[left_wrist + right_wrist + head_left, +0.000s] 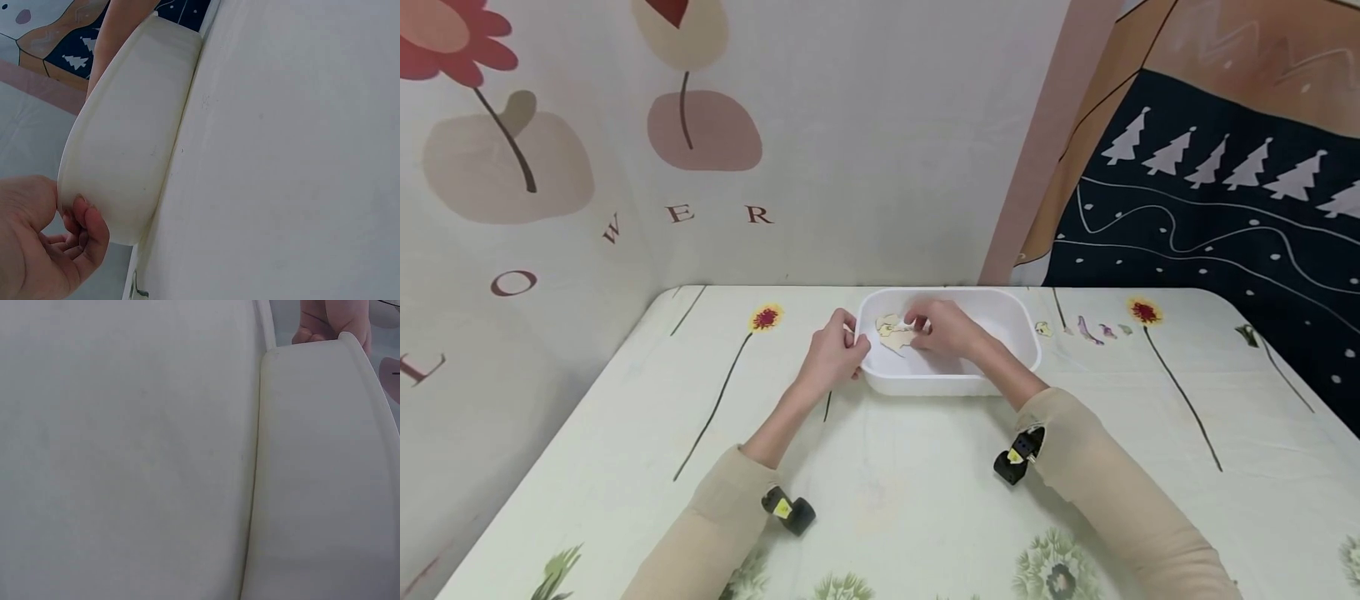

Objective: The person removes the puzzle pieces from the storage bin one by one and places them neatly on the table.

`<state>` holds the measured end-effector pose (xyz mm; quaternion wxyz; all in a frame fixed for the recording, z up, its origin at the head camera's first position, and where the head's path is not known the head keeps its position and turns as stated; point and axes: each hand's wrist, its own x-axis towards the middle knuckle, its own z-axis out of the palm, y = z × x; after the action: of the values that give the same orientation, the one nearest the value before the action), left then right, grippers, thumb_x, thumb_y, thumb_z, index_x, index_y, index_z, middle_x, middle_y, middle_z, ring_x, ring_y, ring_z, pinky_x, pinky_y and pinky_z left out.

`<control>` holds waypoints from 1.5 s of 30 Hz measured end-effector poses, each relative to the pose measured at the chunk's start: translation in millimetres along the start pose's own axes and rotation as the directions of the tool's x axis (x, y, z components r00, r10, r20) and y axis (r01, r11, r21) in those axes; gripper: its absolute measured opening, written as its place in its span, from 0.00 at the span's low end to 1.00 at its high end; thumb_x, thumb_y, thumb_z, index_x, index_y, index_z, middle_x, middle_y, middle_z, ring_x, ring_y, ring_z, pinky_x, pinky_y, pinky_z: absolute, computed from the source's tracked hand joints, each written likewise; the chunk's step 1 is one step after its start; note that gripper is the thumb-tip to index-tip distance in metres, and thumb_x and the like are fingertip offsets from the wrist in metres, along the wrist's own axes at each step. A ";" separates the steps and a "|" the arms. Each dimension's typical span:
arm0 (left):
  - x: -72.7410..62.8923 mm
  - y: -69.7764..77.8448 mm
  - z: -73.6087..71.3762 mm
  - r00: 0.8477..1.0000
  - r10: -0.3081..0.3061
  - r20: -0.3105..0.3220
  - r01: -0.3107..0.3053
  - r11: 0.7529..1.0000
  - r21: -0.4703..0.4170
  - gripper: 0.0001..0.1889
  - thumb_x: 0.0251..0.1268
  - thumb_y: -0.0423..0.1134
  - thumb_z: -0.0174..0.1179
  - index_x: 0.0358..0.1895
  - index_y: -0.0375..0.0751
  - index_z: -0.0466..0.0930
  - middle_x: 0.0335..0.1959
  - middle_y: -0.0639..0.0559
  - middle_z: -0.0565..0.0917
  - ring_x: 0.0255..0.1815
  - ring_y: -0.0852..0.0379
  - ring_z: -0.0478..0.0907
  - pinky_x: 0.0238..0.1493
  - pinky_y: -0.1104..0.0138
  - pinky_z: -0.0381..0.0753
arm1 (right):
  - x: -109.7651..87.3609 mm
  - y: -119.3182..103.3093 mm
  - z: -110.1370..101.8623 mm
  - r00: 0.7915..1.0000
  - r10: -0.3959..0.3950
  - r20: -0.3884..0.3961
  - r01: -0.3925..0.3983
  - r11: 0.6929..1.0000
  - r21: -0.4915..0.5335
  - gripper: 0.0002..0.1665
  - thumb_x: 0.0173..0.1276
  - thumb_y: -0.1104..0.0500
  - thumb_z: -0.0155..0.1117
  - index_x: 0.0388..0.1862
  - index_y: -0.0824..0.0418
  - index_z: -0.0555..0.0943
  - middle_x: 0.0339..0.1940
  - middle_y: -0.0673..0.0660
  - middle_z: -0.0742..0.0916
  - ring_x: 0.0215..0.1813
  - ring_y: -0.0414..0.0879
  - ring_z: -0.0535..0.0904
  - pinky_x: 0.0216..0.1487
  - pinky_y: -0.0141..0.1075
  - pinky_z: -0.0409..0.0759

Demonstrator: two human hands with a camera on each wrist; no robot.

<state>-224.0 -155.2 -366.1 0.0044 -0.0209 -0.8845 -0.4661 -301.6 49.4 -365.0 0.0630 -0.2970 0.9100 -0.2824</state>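
The left end of a white plastic tub [936, 385] on the bench [880, 483] is gripped at its rim by the curled left hand [833, 352]. Inside, the right hand [947, 330] is held with fingers bent beside pale yellow pieces [889, 335]; whether any is pinched cannot be told.

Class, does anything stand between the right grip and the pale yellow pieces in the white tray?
Nothing visible does: the right grip is inside the white tray, beside the pale yellow pieces, though whether it touches them is unclear. The left grip holds the tray's left end, out of the way.
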 end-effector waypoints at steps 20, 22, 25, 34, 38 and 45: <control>-0.2 -0.6 0.2 1.000 -0.002 -0.005 0.002 1.000 -0.005 0.15 0.72 0.33 0.54 0.57 0.30 0.67 0.27 0.47 0.71 0.23 0.54 0.77 0.25 0.69 0.78 | -6.3 -4.8 -4.9 0.996 -0.021 -0.084 0.008 0.988 -0.155 0.09 0.66 0.68 0.61 0.35 0.61 0.88 0.29 0.52 0.86 0.32 0.43 0.76 0.38 0.35 0.75; -0.7 -1.0 -0.2 1.000 0.003 -0.007 -0.003 1.000 -0.007 0.14 0.72 0.33 0.53 0.56 0.31 0.67 0.27 0.47 0.71 0.22 0.54 0.77 0.25 0.68 0.78 | -7.1 -5.3 -4.7 0.996 -0.019 -0.088 0.006 0.989 -0.146 0.08 0.66 0.67 0.62 0.37 0.62 0.88 0.30 0.53 0.86 0.33 0.43 0.77 0.39 0.36 0.76; -2.5 0.1 -0.8 1.000 0.006 -0.011 -0.006 1.000 -0.004 0.13 0.71 0.33 0.53 0.54 0.31 0.67 0.27 0.47 0.72 0.22 0.54 0.77 0.24 0.68 0.78 | -9.0 -5.1 -4.9 0.993 -0.026 -0.113 0.013 0.992 -0.122 0.06 0.67 0.66 0.64 0.39 0.64 0.88 0.32 0.54 0.87 0.34 0.44 0.79 0.40 0.36 0.78; 0.8 -2.4 0.5 1.000 0.004 -0.007 -0.004 1.000 0.002 0.14 0.72 0.34 0.54 0.56 0.31 0.67 0.27 0.48 0.71 0.22 0.55 0.77 0.24 0.69 0.77 | -21.6 -1.8 -14.0 0.985 -0.003 -0.172 0.008 1.000 0.028 0.08 0.71 0.65 0.64 0.45 0.67 0.86 0.37 0.58 0.87 0.37 0.47 0.79 0.42 0.37 0.79; 0.6 -2.4 0.3 1.000 0.010 -0.007 -0.010 1.000 0.005 0.14 0.72 0.34 0.53 0.56 0.31 0.68 0.26 0.48 0.71 0.22 0.56 0.76 0.24 0.69 0.78 | -30.5 0.1 -21.3 0.982 0.051 -0.184 -0.037 0.996 0.076 0.10 0.72 0.63 0.65 0.48 0.66 0.85 0.40 0.58 0.87 0.38 0.49 0.79 0.42 0.38 0.80; 0.1 -1.6 0.3 1.000 0.010 -0.008 -0.010 1.000 0.004 0.15 0.72 0.34 0.53 0.56 0.30 0.68 0.26 0.48 0.70 0.22 0.54 0.77 0.25 0.68 0.79 | -43.5 12.5 -34.6 0.964 0.064 -0.256 -0.040 0.994 0.097 0.11 0.72 0.63 0.65 0.49 0.65 0.86 0.40 0.58 0.88 0.37 0.50 0.80 0.39 0.37 0.79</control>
<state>-224.2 -155.9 -367.6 0.0100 -0.0233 -0.8853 -0.4643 -282.2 99.3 -345.4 -0.0356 -0.2305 0.9040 -0.3582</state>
